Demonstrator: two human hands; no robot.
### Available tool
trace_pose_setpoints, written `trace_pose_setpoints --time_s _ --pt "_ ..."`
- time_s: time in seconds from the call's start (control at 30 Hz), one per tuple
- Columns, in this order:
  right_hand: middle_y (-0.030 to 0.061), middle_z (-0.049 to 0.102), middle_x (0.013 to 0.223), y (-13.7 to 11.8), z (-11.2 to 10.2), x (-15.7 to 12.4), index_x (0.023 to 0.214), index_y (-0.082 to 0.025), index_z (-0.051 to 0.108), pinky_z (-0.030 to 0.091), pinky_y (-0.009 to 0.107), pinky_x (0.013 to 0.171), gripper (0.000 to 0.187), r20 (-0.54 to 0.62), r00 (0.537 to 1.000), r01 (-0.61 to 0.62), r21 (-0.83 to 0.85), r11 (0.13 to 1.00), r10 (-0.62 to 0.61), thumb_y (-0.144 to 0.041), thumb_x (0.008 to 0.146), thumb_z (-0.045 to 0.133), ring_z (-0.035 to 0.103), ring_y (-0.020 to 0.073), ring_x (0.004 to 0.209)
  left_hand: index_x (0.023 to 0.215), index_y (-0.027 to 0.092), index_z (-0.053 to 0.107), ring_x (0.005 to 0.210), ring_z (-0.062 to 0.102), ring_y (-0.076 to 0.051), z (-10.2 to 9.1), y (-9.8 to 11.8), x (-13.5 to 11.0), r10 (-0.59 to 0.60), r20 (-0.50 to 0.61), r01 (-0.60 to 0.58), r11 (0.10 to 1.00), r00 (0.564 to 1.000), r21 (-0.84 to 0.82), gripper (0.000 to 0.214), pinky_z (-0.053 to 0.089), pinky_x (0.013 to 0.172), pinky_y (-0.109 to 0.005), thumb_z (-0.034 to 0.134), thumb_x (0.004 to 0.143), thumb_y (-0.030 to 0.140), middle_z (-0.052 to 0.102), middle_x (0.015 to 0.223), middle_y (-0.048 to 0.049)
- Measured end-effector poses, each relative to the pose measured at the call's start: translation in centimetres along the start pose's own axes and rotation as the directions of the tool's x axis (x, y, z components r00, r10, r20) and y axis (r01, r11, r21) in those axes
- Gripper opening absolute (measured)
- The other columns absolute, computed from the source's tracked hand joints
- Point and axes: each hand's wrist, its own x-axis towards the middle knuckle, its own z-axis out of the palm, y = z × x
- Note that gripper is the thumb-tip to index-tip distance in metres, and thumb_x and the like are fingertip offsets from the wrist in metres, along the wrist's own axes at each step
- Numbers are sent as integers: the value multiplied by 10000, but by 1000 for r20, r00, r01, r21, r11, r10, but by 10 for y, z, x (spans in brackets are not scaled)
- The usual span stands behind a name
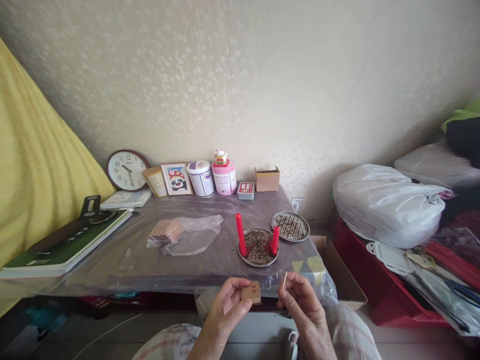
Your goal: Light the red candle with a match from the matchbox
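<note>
The left hand closes its fingers and thumb on a small brown cardboard matchbox, which sticks out past the fingertips toward the right hand. The right hand pinches a thin pale matchstick upright between thumb and forefinger, just beside the box but apart from it. Both are held below the near edge of the plastic-covered table, in front of a round metal dish with two red candles.

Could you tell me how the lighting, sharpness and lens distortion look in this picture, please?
Head view: soft, even daylight; a dull sheen on the plastic table cover; the wide lens bows the yellow curtain; the left hand with its small box and the right hand with its thin stick look sharp, without motion blur.
</note>
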Motion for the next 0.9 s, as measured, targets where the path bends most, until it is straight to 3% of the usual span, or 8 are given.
trace_pose_setpoints --time_s 0.13,0.4,0.57,0.7,0.9 --pt "-16 617 760 5 -4 4 1177 -287 580 538 243 578 406 -30 1000 -7 42 999 8 -376 804 713 597 132 611 934 220 651 981 642 -264 1 1 -1 -7 1 7 1000 1000 -29 319 421 874 -367 762 689 392 749 959 -88" --pt "-28 640 802 2 2 6 1142 -321 592 545 216 630 344 -13 999 50 43 998 -50 -343 820 710 619 113 658 937 222 660 1017 632 -258 4 6 -2 -31 19 32 998 999 -57 316 402 924 -375 770 677 365 753 1010 -93" --pt "-26 650 820 7 7 8 1149 -320 569 549 199 694 302 -18 982 188 -78 979 -190 -306 862 663 641 111 738 948 208 670 1032 619 -277 3 3 0 -11 5 11 997 1000 -71 347 372 962 -405 771 669 388 747 1004 -99" --pt "-9 687 869 7 13 9 1120 -299 547 558 225 761 235 25 942 328 -263 907 -334 -234 900 596 679 125 794 976 194 658 1011 615 -277 -1 0 2 8 11 -7 998 1000 -68 367 347 996 -442 748 695 413 739 1014 -104" --pt "14 719 886 -2 24 7 1010 -254 604 566 221 747 136 93 863 472 -496 729 -496 -179 908 555 702 147 807 976 193 648 1034 612 -279 0 5 1 33 2 -32 997 999 -64 354 371 978 -429 743 708 404 730 1039 -109"
